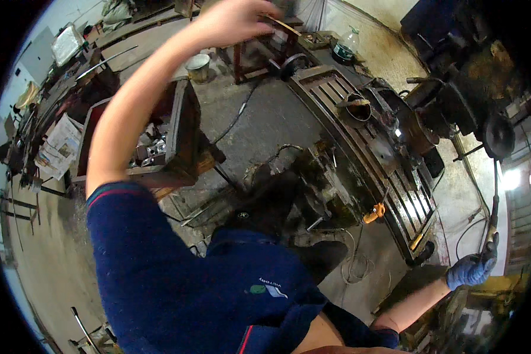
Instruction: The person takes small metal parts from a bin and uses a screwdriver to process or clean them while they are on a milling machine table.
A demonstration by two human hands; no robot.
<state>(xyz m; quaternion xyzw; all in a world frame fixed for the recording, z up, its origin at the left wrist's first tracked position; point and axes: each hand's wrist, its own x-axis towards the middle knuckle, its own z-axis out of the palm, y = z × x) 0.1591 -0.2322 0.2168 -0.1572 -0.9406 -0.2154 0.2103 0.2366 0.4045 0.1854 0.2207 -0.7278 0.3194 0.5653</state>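
Right hand: (472, 268) blue glove, fingers wrapped tight round the lower end of a lever (493, 215), far right edge.
Lever: thin dark rod, rises from the glove toward the drill press (460, 88); upper end lost in dark.
Left hand: (233, 20) bare, raised high at top of view, motion-blurred; fingers look curled together near a yellowish strip (283, 25); cannot tell if it grips it.
Left arm: bare forearm, blue sleeve (135, 248) from the elbow down.
Bin: (180, 127) rusty open box left of centre, holds pale metal scrap pieces; half hidden behind the arm.
Bucket: (198, 66) small pale one on the floor beyond the bin; contents not readable.
Pot: (355, 109) dark round can on the slotted table (395, 177), a stick lying across its mouth; inside too dark to tell.
Bottle: (345, 44) clear plastic, green cap, upright at the far end of the table; looks part full.
Tray: (314, 39) shallow, beside the bottle, small bits in it, unclear.
Orange tool: (373, 213) small, at the table's near edge, cable trailing down.
Hidden: drill press mostly black at upper right; the dark clutter by the table's near side cannot be made out.
Paper: (59, 147) newspaper sheets spread on the floor, far left.
Sign: (66, 42) pale rectangular board upper left, tilted.
Badge: (265, 289) small green and white patch on the blue shirt chest.
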